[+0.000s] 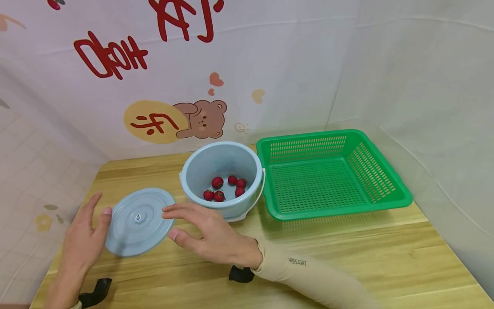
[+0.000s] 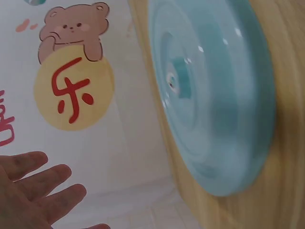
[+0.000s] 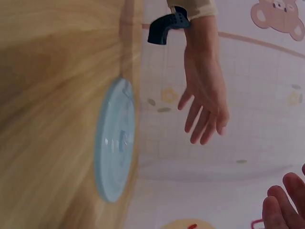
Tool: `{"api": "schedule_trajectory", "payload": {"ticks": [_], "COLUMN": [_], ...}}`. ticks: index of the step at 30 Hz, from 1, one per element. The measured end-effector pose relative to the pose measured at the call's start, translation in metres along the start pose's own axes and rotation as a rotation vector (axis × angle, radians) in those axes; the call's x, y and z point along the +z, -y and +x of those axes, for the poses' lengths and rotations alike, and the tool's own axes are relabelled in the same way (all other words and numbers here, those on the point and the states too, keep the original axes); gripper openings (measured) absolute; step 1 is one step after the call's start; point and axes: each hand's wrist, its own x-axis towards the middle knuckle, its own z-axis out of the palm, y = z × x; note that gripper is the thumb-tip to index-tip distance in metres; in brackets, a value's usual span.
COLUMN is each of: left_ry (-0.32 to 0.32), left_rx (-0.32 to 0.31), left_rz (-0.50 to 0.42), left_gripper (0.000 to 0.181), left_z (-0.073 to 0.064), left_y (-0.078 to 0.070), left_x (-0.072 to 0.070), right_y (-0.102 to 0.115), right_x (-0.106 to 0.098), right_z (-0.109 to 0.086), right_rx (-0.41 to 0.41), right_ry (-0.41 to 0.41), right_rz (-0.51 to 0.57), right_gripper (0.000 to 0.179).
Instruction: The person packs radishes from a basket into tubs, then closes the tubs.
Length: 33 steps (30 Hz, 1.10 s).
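A round light-blue lid (image 1: 133, 234) with a small central knob lies on the wooden table, its knob side up. To its left, my left hand (image 1: 82, 238) hovers with fingers extended, apart from the lid in the right wrist view. My right hand (image 1: 214, 234) reaches over the lid's right edge with fingers loosely straight and holds nothing; contact there cannot be made out. Behind the right hand stands a light-blue bucket (image 1: 193, 176), uncovered, with several small red fruits (image 1: 218, 183) on its bottom. Its white handle (image 1: 259, 195) hangs down at the right side.
A green slatted plastic basket (image 1: 316, 184) stands right of the bucket, close beside it, with nothing inside. White printed cloth (image 1: 293, 64) rises behind the table and along both sides. The wooden table (image 1: 347, 253) extends in front of the basket.
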Motion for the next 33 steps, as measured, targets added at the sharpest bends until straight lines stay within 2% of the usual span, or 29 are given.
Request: {"api": "schedule_trajectory", "payload": {"ticks": [5,13,16,23,29,33], "left_ry": [0.042,0.132,0.185,0.283,0.340,0.385], "left_rx": [-0.016,-0.041,-0.044,-0.069,-0.108,-0.135], "left_rz": [0.026,0.088,0.121,0.190,0.203,0.212], "left_gripper": [0.062,0.071,0.074,0.076,0.080,0.083], "left_z": [-0.001,0.005,0.009,0.022,0.029,0.032], "left_y": [0.017,0.040,0.047,0.059,0.062,0.066], "left_x": [-0.002,-0.002,-0.001,0.002,0.005,0.004], "right_y": [-0.010,-0.027,-0.032,-0.042,-0.053,-0.059], "right_x": [0.018,0.041,0.048,0.064,0.077,0.084], "right_z": [0.002,0.004,0.005,0.009,0.013,0.014], "right_rx": [0.099,0.270,0.348,0.558,0.708,0.779], "right_ry": [0.085,0.145,0.153,0.124,0.049,0.009], "right_rz": [0.004,0.070,0.096,0.230,0.267,0.264], "right_gripper": [0.041,0.046,0.049,0.055,0.058,0.062]}}
